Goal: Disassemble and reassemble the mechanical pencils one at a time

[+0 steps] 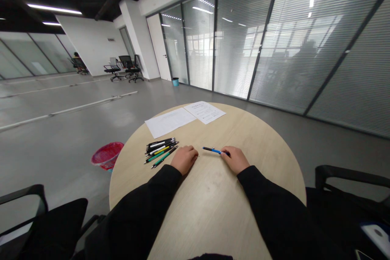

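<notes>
In an open office floor, a round wooden table [268, 146] stands before a long glass partition [274, 48] with slatted blinds on the right. Farther off on the left are black office chairs [123, 67] and a seated person [77, 63]. A red wastebasket [107, 155] stands on the floor just left of the table, and a small blue bin [175, 81] stands at the far partition. Two sheets of paper lie on the far part of the tabletop: a plain sheet [170, 122] and a printed sheet [204, 112], edges touching. Nearer, on the left, lies a group of pens [161, 152], set roughly side by side, with green, yellow and black barrels visible. The left hand [184, 159] rests just right of that group, loosely curled and holding nothing visible. A blue pen [214, 150] lies flat between the hands, its tip pointing left. The right hand [236, 160] rests on the pen's right end, which passes beneath the fingers [228, 153]. Whether it is pinched or only touched cannot be determined from this view. Secure handling requires the barrel to be seated between thumb and fingers; the thumb's position is not visible.
</notes>
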Motion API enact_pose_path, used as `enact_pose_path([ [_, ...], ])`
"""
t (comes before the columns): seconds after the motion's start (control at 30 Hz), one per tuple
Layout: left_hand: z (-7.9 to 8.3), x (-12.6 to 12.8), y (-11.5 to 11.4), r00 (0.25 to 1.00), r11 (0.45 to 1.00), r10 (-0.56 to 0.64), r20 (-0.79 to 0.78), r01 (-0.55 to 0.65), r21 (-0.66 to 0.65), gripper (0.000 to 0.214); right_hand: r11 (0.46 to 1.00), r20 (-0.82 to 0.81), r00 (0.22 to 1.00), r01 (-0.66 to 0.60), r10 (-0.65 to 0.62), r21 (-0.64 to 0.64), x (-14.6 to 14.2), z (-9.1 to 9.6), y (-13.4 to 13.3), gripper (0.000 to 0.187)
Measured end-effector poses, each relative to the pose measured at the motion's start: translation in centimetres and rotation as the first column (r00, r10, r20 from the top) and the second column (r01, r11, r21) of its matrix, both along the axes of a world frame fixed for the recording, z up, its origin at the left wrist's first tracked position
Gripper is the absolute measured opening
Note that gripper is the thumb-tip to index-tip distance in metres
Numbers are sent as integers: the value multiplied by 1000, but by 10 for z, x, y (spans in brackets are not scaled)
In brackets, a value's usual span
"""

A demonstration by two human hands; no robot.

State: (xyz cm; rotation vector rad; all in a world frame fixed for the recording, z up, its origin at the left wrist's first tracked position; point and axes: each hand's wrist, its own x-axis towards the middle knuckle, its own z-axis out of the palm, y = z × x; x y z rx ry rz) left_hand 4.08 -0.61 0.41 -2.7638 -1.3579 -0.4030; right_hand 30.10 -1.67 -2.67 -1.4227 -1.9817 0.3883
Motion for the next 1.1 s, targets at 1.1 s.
enact_pose_path([
  [1.1, -10, -2, 6, 896, 984, 146, 419, -88, -154, 11, 999, -27, 999, -37, 37, -5, 0, -1, 0, 13],
])
